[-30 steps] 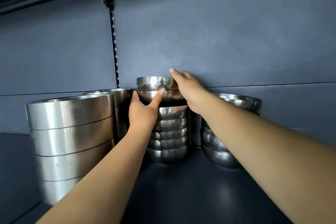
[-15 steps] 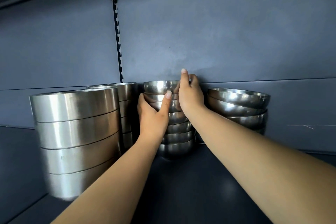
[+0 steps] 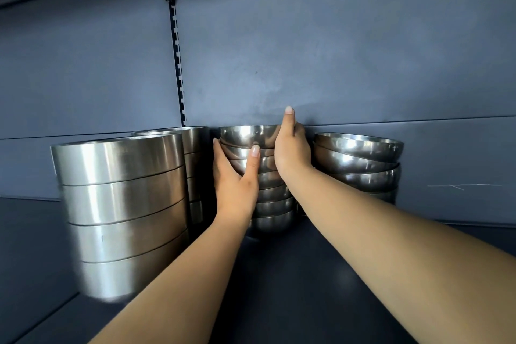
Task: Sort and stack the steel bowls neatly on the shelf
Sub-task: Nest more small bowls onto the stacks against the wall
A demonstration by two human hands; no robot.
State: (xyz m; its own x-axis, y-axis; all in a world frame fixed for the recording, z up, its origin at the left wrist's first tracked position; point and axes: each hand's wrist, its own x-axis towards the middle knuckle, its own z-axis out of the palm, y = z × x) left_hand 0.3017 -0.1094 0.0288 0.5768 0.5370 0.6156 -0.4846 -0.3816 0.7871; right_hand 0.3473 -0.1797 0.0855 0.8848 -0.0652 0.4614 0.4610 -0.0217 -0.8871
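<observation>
Four stacks of steel bowls stand on the dark shelf [image 3: 293, 274], and both hands close on the middle one. This small round-bowl stack [image 3: 265, 204] holds about seven nested bowls, their insides hidden; only the top bowl's rim shows. The left hand [image 3: 236, 184] cups the stack's left flank, thumb up across the front of the third bowl and fingers wrapped behind. The right hand [image 3: 291, 153] presses the upper right side, forefinger pointing straight up past the top rim, its palm flat on the steel. Together the two hands make a narrow grip, holding that stack between them.

Left of the grip, touching or nearly touching the left hand's fingers, rises a rear stack of straight-sided bowls [image 3: 195, 165]; nearer the camera and further left sits the large straight-sided stack [image 3: 120, 209], four tall, its lower edge blurred. Right of the grip, just beside the right wrist, lies a wide shallow-bowl stack [image 3: 360, 162], slightly askew at the top.

Behind the grip the back panel [image 3: 335, 50] stands close to the stack, with a slotted upright [image 3: 178, 64] up and to the left. Below and in front of the grip the shelf lies open and bare between the forearms.

Compared with half a second ago, the right forefinger has straightened higher above the rim, and the stack sits closer to the panel; a second ago its top bowls were tilted and are now level.
</observation>
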